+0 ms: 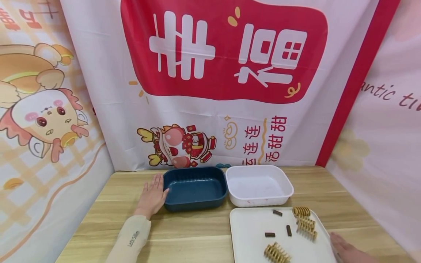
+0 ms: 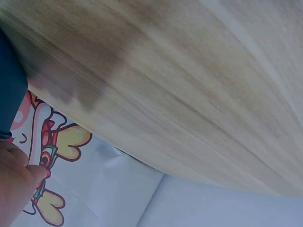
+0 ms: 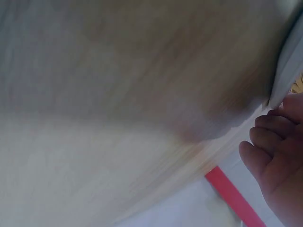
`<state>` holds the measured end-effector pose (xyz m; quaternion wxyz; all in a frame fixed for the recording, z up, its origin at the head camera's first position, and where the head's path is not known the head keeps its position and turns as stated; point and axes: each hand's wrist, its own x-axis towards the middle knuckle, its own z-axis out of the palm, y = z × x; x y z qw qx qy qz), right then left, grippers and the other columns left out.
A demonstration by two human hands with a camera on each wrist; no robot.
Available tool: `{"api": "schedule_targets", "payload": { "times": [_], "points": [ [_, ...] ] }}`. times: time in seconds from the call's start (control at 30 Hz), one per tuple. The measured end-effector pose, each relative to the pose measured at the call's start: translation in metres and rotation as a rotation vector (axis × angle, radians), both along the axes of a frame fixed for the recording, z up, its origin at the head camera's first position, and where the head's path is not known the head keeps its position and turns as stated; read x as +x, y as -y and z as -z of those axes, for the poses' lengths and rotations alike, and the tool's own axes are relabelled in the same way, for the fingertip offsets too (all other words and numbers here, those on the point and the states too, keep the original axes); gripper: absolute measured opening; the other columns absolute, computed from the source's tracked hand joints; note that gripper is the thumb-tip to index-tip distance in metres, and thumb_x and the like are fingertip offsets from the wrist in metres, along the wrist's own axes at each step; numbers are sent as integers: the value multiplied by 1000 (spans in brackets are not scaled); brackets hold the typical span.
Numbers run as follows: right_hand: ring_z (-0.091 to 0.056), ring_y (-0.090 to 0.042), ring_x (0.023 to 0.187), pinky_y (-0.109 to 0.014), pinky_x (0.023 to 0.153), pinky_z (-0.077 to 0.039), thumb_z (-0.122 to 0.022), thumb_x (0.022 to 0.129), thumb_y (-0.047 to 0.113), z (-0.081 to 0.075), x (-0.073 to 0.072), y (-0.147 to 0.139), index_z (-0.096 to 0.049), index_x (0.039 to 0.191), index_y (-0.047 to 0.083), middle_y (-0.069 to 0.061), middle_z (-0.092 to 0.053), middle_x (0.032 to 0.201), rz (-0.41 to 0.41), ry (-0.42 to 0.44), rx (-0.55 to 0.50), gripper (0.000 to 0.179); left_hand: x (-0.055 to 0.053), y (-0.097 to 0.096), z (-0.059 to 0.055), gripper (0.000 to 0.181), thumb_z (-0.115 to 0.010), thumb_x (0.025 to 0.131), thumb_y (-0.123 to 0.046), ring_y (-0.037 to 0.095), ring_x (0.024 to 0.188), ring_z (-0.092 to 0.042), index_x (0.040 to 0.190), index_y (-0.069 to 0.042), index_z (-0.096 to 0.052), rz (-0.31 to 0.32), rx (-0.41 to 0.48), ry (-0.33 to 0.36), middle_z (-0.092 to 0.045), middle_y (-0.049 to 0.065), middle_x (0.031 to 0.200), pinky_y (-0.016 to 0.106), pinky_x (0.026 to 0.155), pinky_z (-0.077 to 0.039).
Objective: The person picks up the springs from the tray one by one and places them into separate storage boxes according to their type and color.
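My left hand (image 1: 152,196) lies against the left side of a dark blue plastic bin (image 1: 196,204), fingers straight and thumb at its rim. Part of this bin (image 2: 10,85) also shows in the left wrist view, beside the fingers. At the right edge of a white tray (image 1: 250,233), my right hand (image 1: 349,249) has its fingertips right by the side; it is partly cut off by the frame. In the right wrist view its fingers (image 3: 272,137) appear from below, close to the tray's edge. On the tray lie several gold coil springs (image 1: 306,227) and small dark ribbed cylinders (image 1: 288,230).
A white bin (image 1: 260,200) stands right of the blue one, behind the tray. All sit on a wood-grain table (image 1: 184,233). Printed cloths hang behind (image 1: 223,87) and at both sides of the table.
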<state>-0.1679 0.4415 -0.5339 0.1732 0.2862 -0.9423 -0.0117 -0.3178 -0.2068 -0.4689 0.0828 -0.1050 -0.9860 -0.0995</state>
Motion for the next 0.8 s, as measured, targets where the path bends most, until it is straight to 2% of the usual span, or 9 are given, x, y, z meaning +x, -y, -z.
{"api": "schedule_targets", "payload": {
  "times": [0.03,0.1,0.13,0.23,0.37,0.47,0.5,0.67,0.8],
  "points": [
    [23,14,128,-35,64,-54,-77,70,52,1,0,3,20,147,24,4,11,158,-8,-32,-6,127,0,0,0,62,-37,102,-29,41,141,-13,145,13,-21,1,1,2,-16,29,152,60,110,-11],
    [19,14,130,-32,60,-53,-81,63,52,2,-1,8,23,143,37,28,26,145,-24,-92,-23,132,0,0,0,61,-38,102,-27,41,141,-13,145,14,-21,3,2,0,-16,29,152,61,110,-12],
    [18,14,131,-29,68,-53,-82,62,51,3,-1,10,22,144,37,28,26,146,-39,-105,-31,133,0,0,0,61,-38,102,-27,42,141,-13,144,14,-21,4,0,-2,-17,30,152,61,110,-12],
    [16,11,134,-28,69,-53,-83,59,52,4,-2,14,19,147,33,25,24,148,-68,-138,-36,136,1,0,-1,60,-38,102,-26,41,141,-13,145,14,-21,1,-5,-5,-17,29,152,61,110,-13],
    [14,8,136,-13,93,-39,-80,63,54,5,-5,16,16,149,29,21,20,151,-137,-151,-54,132,1,0,-1,60,-37,102,-26,41,141,-13,145,14,-21,-4,-7,-6,-17,29,152,61,110,-12],
    [12,5,138,-3,101,-3,-74,70,58,4,-9,18,12,151,24,16,17,154,-211,-176,-62,123,1,0,-2,60,-37,102,-26,41,141,-13,145,14,-21,-4,-4,-6,-17,29,152,61,110,-12],
    [12,4,139,-2,101,1,-72,72,58,3,-9,18,11,151,22,15,17,155,-230,-179,-63,121,1,0,-2,60,-37,102,-25,41,141,-13,145,14,-22,-3,-2,-7,-17,29,152,61,110,-12],
    [12,4,139,-3,102,1,-74,71,58,3,-7,25,11,152,20,14,17,155,-231,-180,-68,123,-1,1,-1,60,-38,102,-26,41,141,-14,144,14,-22,4,0,-10,-18,29,152,61,110,-11],
    [11,3,139,-4,103,1,-42,99,46,4,-8,32,11,151,20,12,17,155,-211,-223,-43,79,-2,2,1,62,-38,102,-27,41,141,-14,144,14,-22,10,-6,-12,-18,29,152,61,110,-11]
  ]
}}
